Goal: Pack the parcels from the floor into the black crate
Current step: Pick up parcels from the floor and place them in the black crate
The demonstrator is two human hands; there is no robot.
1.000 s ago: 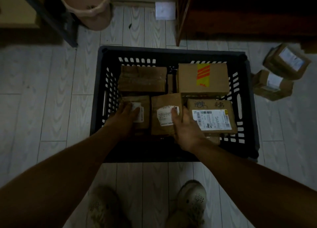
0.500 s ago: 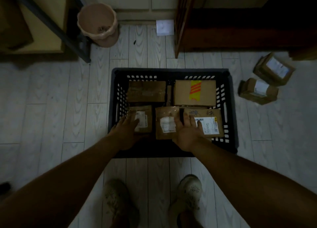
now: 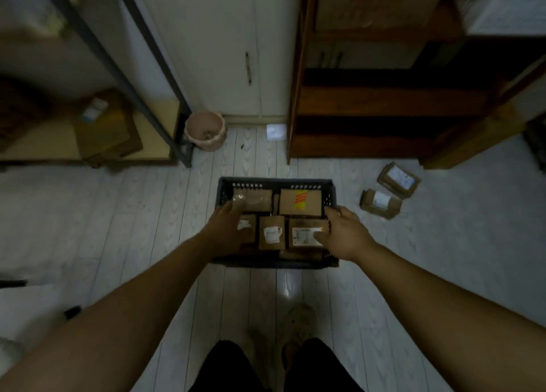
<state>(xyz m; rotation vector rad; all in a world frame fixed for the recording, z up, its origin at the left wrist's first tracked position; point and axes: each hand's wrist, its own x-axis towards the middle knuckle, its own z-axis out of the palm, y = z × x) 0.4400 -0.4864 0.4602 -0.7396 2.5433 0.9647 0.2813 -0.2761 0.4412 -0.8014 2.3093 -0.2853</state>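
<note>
while the black crate sits on the pale floor with cardboard parcels packed in it, two more lie off to its right, a nearer parcel and a farther parcel. left hand is flat, fingers stretched over the crate's left side and holding nothing, too blurry to say if it's touching. right hand hangs loose and spread at the right rim, thumb over a labelled parcel, gripping nothing.
</note>
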